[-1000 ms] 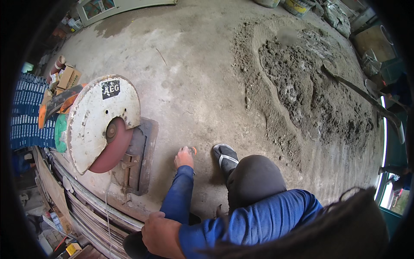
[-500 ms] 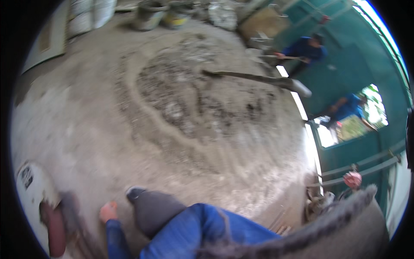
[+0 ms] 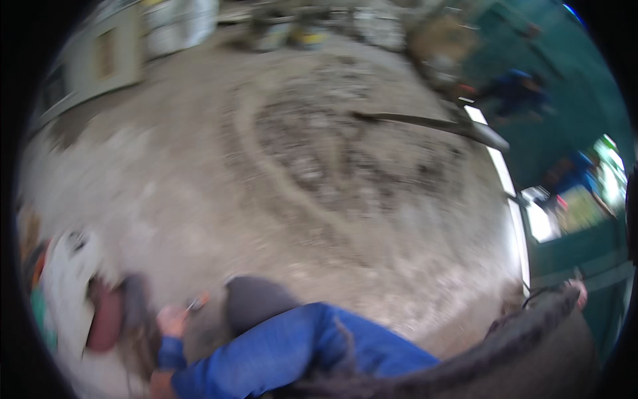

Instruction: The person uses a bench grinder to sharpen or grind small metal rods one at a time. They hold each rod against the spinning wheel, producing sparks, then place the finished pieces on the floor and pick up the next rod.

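My left hand (image 3: 173, 322), in a blue cuff, is low at the left, smeared by motion, its fingers looking curled. At its fingertips is a small shiny thing with an orange end (image 3: 198, 302), too blurred to name. My right arm in a blue sleeve (image 3: 279, 346) crosses leftward along the lower edge. Only a bit of skin at its end shows as my right hand (image 3: 161, 384); its fingers are hidden. Beside my left hand stands a torn whitish sack (image 3: 70, 286) with a dark red rounded thing (image 3: 105, 316) against it.
A long-handled shovel (image 3: 432, 123) lies across a broad patch of dark, rubbly grey material (image 3: 312, 153) on the floor. Buckets (image 3: 269, 33) and white sacks (image 3: 199, 23) line the back. Two people in blue, one (image 3: 515, 93) farther off and one (image 3: 571, 176) nearer, are by the green door (image 3: 565, 259).
The view has swung, so the floor and sack sit farther right. The right arm's end now shows below my left hand, and a small shiny thing appears at the left fingertips.
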The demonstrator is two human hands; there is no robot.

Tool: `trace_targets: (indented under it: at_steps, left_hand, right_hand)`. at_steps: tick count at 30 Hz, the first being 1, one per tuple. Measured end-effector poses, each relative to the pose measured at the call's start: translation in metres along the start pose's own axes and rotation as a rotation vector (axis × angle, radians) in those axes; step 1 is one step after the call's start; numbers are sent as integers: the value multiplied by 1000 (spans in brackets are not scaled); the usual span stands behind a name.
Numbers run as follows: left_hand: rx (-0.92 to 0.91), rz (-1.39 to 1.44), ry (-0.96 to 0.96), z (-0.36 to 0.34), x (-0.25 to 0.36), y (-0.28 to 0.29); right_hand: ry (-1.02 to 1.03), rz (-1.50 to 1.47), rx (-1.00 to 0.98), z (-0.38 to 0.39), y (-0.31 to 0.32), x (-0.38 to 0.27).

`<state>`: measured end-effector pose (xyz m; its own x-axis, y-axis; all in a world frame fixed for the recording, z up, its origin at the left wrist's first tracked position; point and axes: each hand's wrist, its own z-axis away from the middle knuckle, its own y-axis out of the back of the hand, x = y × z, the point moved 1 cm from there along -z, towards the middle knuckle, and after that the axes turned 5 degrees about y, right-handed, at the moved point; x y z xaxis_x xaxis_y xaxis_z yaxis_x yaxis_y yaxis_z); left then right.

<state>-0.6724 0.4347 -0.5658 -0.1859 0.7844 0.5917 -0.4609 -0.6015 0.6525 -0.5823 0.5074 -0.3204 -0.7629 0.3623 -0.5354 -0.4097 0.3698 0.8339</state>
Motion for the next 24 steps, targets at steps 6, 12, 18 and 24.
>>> trace_targets:
  at_steps: [6, 12, 18, 24]
  left_hand:
    - [-117, 597, 17, 115, 92, 110]
    - [-73, 744, 56, 166, 124, 150]
    - [-97, 851, 36, 185, 110, 169]
    - [-62, 817, 19, 187, 92, 190]
  right_hand:
    - [100, 51, -104, 28, -7, -33]
    - [219, 11, -142, 42, 18, -25]
    - [211, 61, -265, 38, 19, -27]
    - [206, 85, -352, 32, 24, -22]
